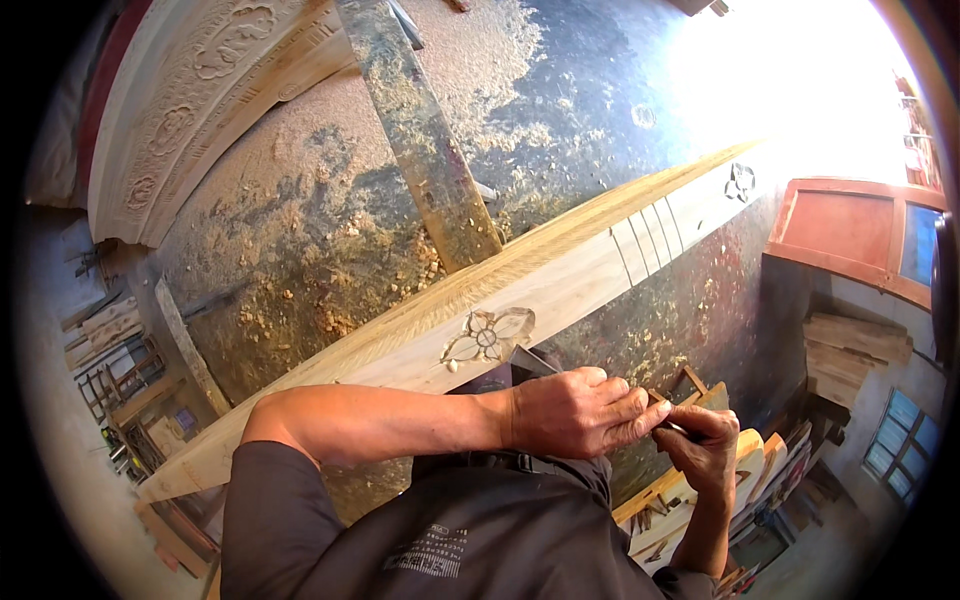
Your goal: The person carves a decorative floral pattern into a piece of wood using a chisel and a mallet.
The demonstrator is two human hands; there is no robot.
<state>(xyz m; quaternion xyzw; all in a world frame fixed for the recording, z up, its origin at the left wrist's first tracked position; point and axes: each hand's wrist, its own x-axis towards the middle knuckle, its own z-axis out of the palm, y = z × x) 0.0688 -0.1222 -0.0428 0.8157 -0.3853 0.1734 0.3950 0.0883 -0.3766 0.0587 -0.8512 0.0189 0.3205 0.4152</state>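
Observation:
A long pale wooden beam [570,290] runs diagonally in front of me, from lower left to upper right. A carved flower-and-leaf motif [487,336] shows on its face, with a loose chip on it. My left hand [572,412] is closed, just this side of the beam, its fingers toward my right hand. A flat grey metal piece [531,363] sticks out beside its knuckles; whether I grip it is hidden. My right hand [703,440] is closed, its fingertips meeting the left's around a small brown end [657,397]. What the hands hold is mostly covered.
A second motif [740,182] and several dark cross lines mark the beam's far part. A worn plank [420,140] meets its far side. Sawdust and chips [330,200] cover the floor. A carved curved panel [190,110] lies upper left; a reddish framed panel [850,235] stands right.

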